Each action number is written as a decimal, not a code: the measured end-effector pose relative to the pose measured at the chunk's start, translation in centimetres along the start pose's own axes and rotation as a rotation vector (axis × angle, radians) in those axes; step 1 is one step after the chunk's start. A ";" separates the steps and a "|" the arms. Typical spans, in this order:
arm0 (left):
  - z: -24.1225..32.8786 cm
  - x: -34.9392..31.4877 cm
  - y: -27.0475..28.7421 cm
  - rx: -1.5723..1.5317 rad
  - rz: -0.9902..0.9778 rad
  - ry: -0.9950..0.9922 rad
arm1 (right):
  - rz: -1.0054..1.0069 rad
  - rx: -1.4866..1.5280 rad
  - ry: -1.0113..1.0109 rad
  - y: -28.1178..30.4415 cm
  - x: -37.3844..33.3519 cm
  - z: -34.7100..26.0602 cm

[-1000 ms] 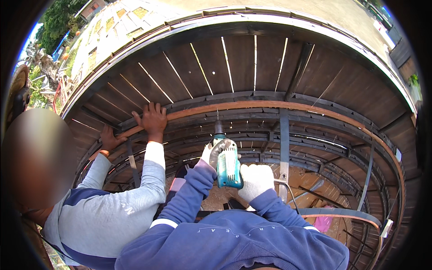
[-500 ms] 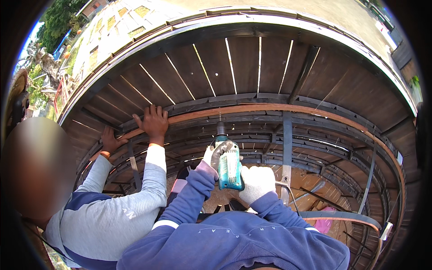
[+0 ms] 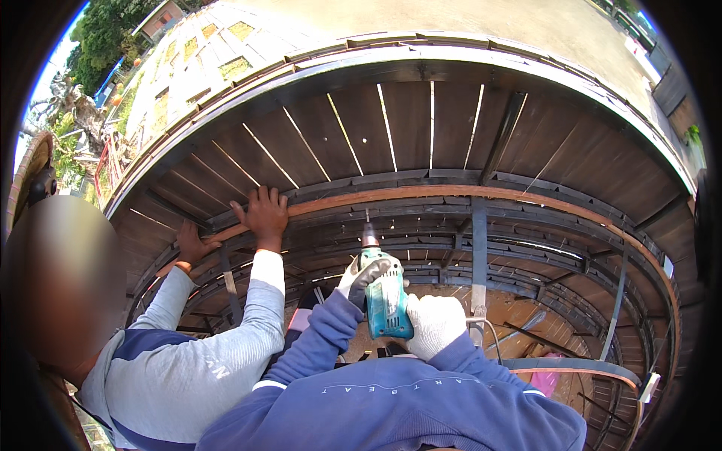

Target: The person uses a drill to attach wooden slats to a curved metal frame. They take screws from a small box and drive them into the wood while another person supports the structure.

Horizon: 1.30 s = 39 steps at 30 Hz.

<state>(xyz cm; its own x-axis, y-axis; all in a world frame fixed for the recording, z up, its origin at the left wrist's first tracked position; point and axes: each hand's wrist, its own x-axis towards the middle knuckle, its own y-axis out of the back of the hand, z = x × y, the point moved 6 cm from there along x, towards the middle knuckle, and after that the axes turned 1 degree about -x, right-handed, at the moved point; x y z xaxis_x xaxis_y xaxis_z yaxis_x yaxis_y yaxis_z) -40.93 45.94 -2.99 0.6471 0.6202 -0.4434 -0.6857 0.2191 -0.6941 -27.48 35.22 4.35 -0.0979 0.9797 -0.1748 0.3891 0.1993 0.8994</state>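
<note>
A teal power drill (image 3: 388, 304) is held in front of my chest, pointing away from me. My left hand (image 3: 364, 281), in a white glove with a dark palm, wraps round its body behind the chuck. At the drill's rear right, my right hand (image 3: 436, 325), in a white knit glove, is closed against it; its fingers are hidden, apparently round the handle. The bit (image 3: 367, 216) shows bare, its tip just short of a curved reddish-brown wooden strip (image 3: 429, 191). A co-worker's two bare hands (image 3: 266, 218) press on the strip's left part.
Dark slatted panels (image 3: 410, 120) rise beyond the strip on a curved frame. A metal upright (image 3: 479, 248) stands right of the drill. Near my right side a curved bar (image 3: 571, 364) juts out. A co-worker in a grey sleeve (image 3: 248, 331) is close at my left.
The drill has drawn back toward me, and its bit, which reached the wooden strip, is now apart from it. Both my hands moved with it. The co-worker's hands stay on the strip.
</note>
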 end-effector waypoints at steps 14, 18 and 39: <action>0.8 -7.8 -8.5 0.383 0.020 -0.266 | 0.367 -0.213 0.278 4.0 -12.1 -1.6; 0.1 -11.2 -11.1 0.477 -0.035 -0.272 | 0.435 -0.187 0.265 4.8 -16.2 -3.1; -23.2 -4.4 -15.3 0.151 -0.129 0.003 | 1.377 0.242 -0.948 9.0 -62.2 30.6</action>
<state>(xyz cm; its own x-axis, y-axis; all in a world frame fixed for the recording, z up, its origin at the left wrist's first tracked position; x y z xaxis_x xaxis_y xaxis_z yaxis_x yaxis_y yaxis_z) -25.55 22.41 -3.62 0.7337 0.5773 -0.3583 -0.6391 0.4074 -0.6524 10.10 -23.32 11.03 0.9195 0.0641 0.3879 -0.1589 -0.8418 0.5159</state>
